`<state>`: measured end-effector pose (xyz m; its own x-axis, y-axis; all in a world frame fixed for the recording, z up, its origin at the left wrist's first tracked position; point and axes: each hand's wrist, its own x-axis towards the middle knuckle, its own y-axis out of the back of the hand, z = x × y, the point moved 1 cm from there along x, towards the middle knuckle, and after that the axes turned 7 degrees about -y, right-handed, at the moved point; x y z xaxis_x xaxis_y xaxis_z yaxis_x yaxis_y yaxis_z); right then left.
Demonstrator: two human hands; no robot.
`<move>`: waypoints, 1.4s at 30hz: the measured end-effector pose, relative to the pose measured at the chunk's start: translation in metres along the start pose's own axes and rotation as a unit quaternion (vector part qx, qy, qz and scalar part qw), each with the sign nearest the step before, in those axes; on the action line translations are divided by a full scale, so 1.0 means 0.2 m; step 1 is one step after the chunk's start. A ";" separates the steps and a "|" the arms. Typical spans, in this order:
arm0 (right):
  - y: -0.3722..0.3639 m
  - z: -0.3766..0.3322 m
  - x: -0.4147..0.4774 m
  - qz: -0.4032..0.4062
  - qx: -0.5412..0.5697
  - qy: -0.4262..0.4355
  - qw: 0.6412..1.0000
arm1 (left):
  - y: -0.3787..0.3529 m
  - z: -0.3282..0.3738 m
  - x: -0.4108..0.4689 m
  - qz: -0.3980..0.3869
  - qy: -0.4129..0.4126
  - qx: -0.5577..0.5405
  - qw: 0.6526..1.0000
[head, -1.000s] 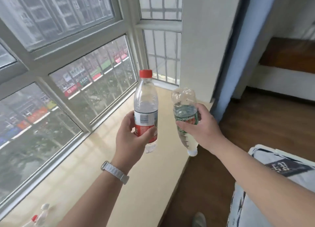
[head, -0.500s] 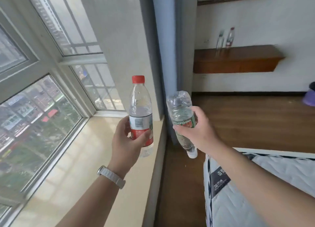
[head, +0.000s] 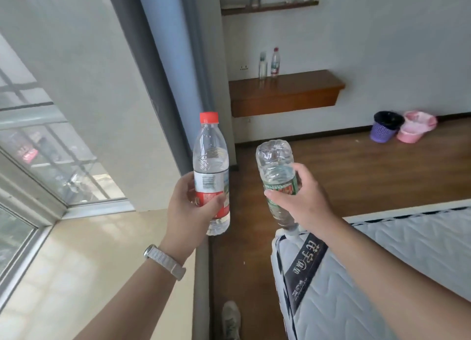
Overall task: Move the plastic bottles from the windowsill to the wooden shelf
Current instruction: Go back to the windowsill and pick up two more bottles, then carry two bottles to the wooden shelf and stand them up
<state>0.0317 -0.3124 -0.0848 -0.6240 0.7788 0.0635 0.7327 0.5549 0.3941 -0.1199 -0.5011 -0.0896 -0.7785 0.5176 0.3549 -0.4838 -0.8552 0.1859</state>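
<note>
My left hand (head: 188,207) grips a clear red-capped bottle (head: 210,158) with a red label, held upright in front of me. My right hand (head: 303,199) holds a clear green-label bottle (head: 276,168) upside down, its white cap pointing down. Both bottles hang in the air over the inner edge of the cream windowsill (head: 76,276) and the floor. The wooden shelf (head: 300,89) is fixed to the far wall. Two bottles (head: 269,64) stand on its left rear part.
A grey quilted mattress (head: 382,263) lies at the lower right. A purple basket (head: 386,129) and a pink basket (head: 415,129) sit on the wooden floor by the far wall. A higher shelf (head: 270,6) carries a glass and a bottle. My shoe (head: 230,316) shows below.
The view has swung right, away from the window toward the room. The wooden shelf and baskets have come into sight. Both hands keep their bottles in the same grip.
</note>
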 end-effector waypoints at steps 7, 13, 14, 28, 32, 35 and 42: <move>-0.15 -0.07 0.43 0.035 -0.007 -0.015 0.999 | -0.03 -0.18 0.55 -0.043 0.014 -0.045 0.998; -0.26 -0.19 0.76 0.042 0.009 -0.021 0.999 | -0.04 -0.30 1.01 -0.081 -0.001 -0.048 0.996; -0.27 -0.20 0.81 0.048 0.018 -0.021 0.998 | -0.06 -0.32 1.07 -0.087 -0.006 -0.047 0.995; -0.12 0.02 1.52 0.065 0.045 -0.062 0.995 | -0.53 -0.53 1.67 -0.104 0.011 -0.079 0.991; -0.02 0.09 1.78 0.071 0.050 -0.064 0.994 | -0.74 -0.53 1.86 -0.104 0.010 -0.060 0.993; 0.08 0.11 1.98 0.073 0.053 -0.052 0.995 | -0.90 -0.50 2.02 -0.110 0.006 -0.050 0.993; 0.20 0.16 2.32 0.100 0.023 -0.035 0.994 | -1.16 -0.51 2.30 -0.130 -0.007 -0.029 0.991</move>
<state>-0.2200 0.0816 -0.0696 -0.4455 0.8924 0.0711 0.8526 0.3987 0.3379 -0.4069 -0.0619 -0.0639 -0.6190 0.7197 0.3143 -0.6900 -0.6895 0.2200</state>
